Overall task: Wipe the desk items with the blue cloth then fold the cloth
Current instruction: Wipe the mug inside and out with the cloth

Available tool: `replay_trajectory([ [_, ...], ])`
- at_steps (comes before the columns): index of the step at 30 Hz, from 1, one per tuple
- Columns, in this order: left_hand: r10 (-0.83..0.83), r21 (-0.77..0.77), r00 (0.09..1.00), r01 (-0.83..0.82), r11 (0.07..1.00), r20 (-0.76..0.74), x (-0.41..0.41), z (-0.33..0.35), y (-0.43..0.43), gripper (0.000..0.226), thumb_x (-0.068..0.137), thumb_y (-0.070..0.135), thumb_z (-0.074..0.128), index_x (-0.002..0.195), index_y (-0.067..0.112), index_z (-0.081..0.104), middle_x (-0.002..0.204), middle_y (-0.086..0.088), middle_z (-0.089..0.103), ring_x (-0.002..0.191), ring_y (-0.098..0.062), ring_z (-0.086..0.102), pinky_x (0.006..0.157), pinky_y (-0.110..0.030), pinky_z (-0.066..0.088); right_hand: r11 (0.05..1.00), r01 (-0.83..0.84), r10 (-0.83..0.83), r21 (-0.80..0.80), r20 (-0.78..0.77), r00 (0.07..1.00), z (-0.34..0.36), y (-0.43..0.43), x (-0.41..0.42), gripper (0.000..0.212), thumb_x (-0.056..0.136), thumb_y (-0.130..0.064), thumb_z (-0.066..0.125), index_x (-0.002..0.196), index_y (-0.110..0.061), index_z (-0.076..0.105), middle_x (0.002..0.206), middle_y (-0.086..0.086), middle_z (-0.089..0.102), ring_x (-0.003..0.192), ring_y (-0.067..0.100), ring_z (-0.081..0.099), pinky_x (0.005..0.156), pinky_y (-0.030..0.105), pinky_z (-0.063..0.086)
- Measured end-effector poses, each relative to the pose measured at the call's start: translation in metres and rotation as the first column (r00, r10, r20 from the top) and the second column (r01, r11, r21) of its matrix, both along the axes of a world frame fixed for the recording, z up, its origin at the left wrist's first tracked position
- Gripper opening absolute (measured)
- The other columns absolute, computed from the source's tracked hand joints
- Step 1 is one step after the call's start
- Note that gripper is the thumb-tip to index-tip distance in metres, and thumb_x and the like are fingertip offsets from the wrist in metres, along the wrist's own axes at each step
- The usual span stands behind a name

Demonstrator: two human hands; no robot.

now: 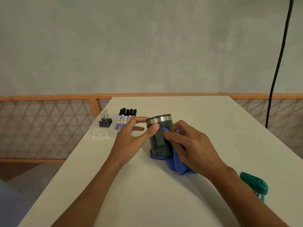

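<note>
A dark green mug (158, 143) with a steel rim band stands upright in the middle of the white desk (213, 122), its handle facing me. My left hand (131, 140) holds the mug near the rim, thumb on the near side and fingertips on the far left of the band. My right hand (191, 145) grips the blue cloth (178, 164) and presses it against the mug's right side by the handle. The rest of the cloth hangs down and bunches on the desk around the mug's base.
Several black-capped markers (125, 119) lie at the desk's left edge beside a black binder clip (105, 122) in a clear plastic tray (100, 135). A teal stapler (255, 185) sits near the right edge. A black cable (278, 63) hangs at the far right.
</note>
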State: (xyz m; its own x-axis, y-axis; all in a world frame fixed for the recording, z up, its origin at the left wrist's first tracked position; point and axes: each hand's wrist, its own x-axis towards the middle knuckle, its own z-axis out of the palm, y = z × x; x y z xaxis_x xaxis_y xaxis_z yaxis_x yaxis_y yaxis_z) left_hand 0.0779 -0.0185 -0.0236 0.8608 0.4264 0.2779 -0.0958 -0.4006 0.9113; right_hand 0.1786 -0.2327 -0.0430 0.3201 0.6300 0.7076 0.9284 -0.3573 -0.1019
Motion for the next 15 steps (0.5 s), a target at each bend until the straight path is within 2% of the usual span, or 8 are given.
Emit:
replay_trajectory([
  [3, -0.004, 0.031, 1.0, 0.003, 1.0, 0.019, 0.001, 0.0, -0.004, 0.049, 0.083, 0.068, 0.077, 0.126, 0.047, 0.067, 0.132, 0.032, 0.063, 0.118, 0.006, 0.064, 0.08, -0.013, 0.049, 0.997, 0.025, -0.022, 0.068, -0.031, 0.999, 0.001, 0.003, 0.0, 0.022, 0.111, -0.026, 0.056, 0.122, -0.028, 0.075, 0.116, -0.002, 0.058, 0.084, 0.014, 0.058, 0.059, 0.036, 0.053],
  [7, -0.021, 0.04, 0.999, 0.02, 0.999, 0.03, 0.003, 0.001, -0.006, 0.049, 0.083, 0.067, 0.077, 0.127, 0.047, 0.067, 0.135, 0.028, 0.064, 0.12, 0.004, 0.064, 0.078, -0.013, 0.052, 0.999, -0.007, 0.011, 0.04, -0.098, 0.995, 0.004, 0.003, 0.001, 0.026, 0.111, -0.032, 0.051, 0.122, -0.029, 0.074, 0.12, -0.002, 0.058, 0.086, 0.018, 0.063, 0.062, 0.037, 0.057],
  [11, -0.024, 0.038, 0.999, 0.023, 0.999, 0.023, 0.004, 0.001, -0.007, 0.05, 0.083, 0.069, 0.076, 0.128, 0.048, 0.067, 0.136, 0.029, 0.063, 0.12, 0.003, 0.064, 0.084, -0.02, 0.051, 0.997, -0.067, 0.058, -0.042, -0.187, 0.981, 0.014, -0.006, 0.001, 0.026, 0.106, -0.036, 0.053, 0.118, -0.032, 0.075, 0.119, -0.01, 0.054, 0.08, 0.008, 0.053, 0.064, 0.019, 0.045],
  [12, -0.019, 0.036, 1.0, 0.018, 0.999, 0.023, 0.004, 0.002, -0.008, 0.051, 0.083, 0.07, 0.076, 0.128, 0.048, 0.067, 0.136, 0.03, 0.063, 0.119, 0.003, 0.064, 0.085, -0.02, 0.05, 0.994, -0.08, 0.062, -0.077, -0.211, 0.976, 0.015, -0.008, 0.002, 0.024, 0.106, -0.036, 0.054, 0.116, -0.033, 0.076, 0.118, -0.013, 0.053, 0.081, 0.008, 0.052, 0.065, 0.019, 0.043],
  [15, 0.005, 0.03, 1.0, -0.006, 1.0, 0.019, 0.005, 0.001, -0.008, 0.052, 0.082, 0.072, 0.075, 0.126, 0.048, 0.067, 0.134, 0.032, 0.063, 0.117, 0.004, 0.064, 0.086, -0.02, 0.047, 0.981, -0.121, 0.069, -0.152, -0.31, 0.948, 0.016, -0.013, 0.003, 0.017, 0.106, -0.027, 0.061, 0.109, -0.036, 0.075, 0.114, -0.016, 0.051, 0.087, 0.011, 0.055, 0.071, 0.03, 0.05],
])
